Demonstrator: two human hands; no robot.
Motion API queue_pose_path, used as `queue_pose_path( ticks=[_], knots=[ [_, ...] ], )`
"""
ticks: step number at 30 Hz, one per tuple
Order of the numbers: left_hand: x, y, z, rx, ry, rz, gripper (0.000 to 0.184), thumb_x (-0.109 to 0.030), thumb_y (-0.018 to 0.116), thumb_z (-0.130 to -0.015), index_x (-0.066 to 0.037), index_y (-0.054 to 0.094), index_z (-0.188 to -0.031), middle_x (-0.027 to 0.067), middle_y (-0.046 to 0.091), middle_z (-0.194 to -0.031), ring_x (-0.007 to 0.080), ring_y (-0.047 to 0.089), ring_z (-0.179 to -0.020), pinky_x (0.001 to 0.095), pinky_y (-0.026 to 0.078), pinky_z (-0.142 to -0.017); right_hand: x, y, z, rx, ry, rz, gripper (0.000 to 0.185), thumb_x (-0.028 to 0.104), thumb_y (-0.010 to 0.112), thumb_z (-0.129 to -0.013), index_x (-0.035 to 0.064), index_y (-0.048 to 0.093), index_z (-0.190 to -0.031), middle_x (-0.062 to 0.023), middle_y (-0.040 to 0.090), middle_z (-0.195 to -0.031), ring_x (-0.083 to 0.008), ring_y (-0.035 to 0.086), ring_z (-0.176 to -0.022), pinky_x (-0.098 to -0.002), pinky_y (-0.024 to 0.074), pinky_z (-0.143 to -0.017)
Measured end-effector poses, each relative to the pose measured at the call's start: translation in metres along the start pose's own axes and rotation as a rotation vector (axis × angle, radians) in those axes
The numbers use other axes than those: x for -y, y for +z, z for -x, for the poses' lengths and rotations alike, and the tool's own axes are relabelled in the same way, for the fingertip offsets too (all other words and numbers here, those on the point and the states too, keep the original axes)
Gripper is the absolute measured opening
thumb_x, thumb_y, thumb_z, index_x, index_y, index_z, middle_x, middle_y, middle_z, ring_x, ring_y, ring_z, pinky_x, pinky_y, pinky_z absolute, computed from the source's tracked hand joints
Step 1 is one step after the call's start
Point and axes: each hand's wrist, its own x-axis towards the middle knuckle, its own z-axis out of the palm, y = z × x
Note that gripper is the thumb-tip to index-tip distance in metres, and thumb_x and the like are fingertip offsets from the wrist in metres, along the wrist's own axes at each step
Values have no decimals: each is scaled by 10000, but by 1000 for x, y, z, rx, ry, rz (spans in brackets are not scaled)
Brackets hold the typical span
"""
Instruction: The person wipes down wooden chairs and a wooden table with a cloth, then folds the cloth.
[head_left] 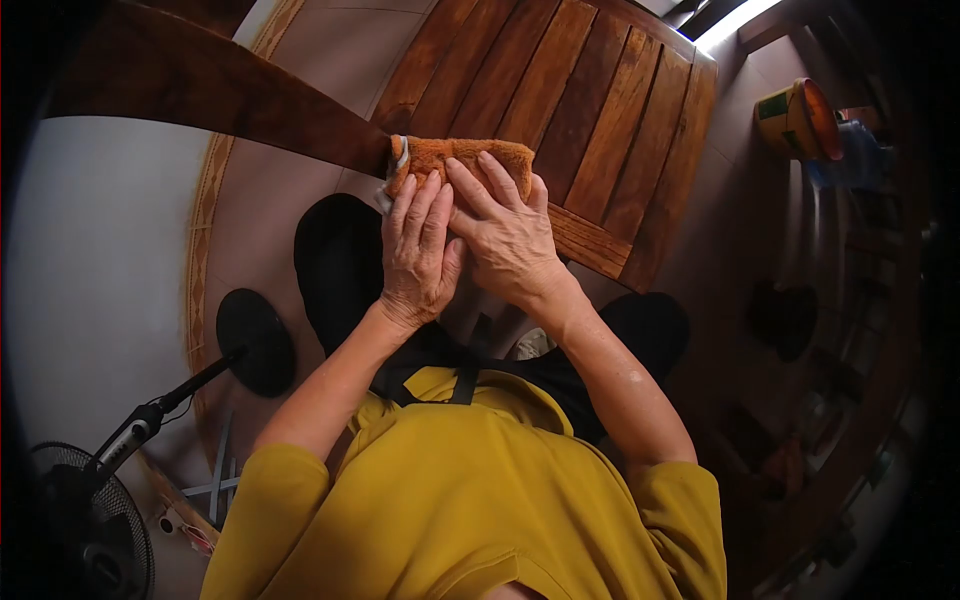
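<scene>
The left hand (418, 248) lies on an orange cloth (432, 152), fingers close together. The right hand (508, 240) lies on it too, fingers a bit spread. The cloth is at the near edge of the wooden tabletop (592, 115). Past that, I can't tell what's in the yellow bucket (782, 138).

Looks like a home: standing fan (130, 437), pale wall (100, 230), tiled floor (268, 225) with patterned border (200, 240), slatted wooden bench (545, 75), bucket (782, 122) beyond. Dim indoor light.
</scene>
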Motion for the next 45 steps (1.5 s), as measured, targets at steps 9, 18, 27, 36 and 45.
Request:
queue_pose_path(
  ticks=[9, 18, 27, 36, 45],
  knots=[
    [-49, 24, -25, 126, 139, 116, 541, -245, 551, -884, -48, 470, -1382, 155, 431, -1442, 354, 353, -1368, 528, 248, -1100, -28, -42, 55, 45, 189, 52, 605, 182, 714, -677, 217, 584, -1266, -24, 390, -1490, -278, 330, -1385, -560, 267, -1016],
    [-98, 58, -60, 234, 300, 270, 549, -248, 602, -859, -48, 482, -1356, 163, 448, -1411, 337, 376, -1360, 523, 238, -1116, -57, -64, 103, -88, 363, 125, 525, 168, 670, -747, 147, 605, -1267, -39, 431, -1478, -271, 354, -1375, -446, 247, -1049],
    [-78, 46, -67, 300, 361, 251, 593, -278, 641, -857, -52, 464, -1376, 141, 432, -1438, 314, 349, -1392, 477, 302, -1100, -55, -62, 96, -34, 365, 236, 616, 277, 711, -703, 229, 573, -1302, -38, 355, -1522, -300, 292, -1401, -526, 200, -1041],
    [-86, 52, -66, 210, 439, 53, 589, -339, 570, -917, -60, 421, -1414, 134, 394, -1466, 320, 315, -1398, 529, 250, -1113, -73, -69, 100, -102, 235, 248, 617, 375, 716, -720, 221, 553, -1294, -30, 362, -1501, -311, 300, -1390, -600, 229, -1004],
    [-46, 73, -131, 99, 450, 16, 567, -346, 598, -898, -70, 464, -1375, 144, 441, -1406, 331, 358, -1357, 535, 292, -1072, -116, -72, 33, -52, 193, 285, 613, 386, 698, -748, 228, 519, -1313, -36, 376, -1492, -313, 341, -1369, -649, 280, -974]
  ],
)
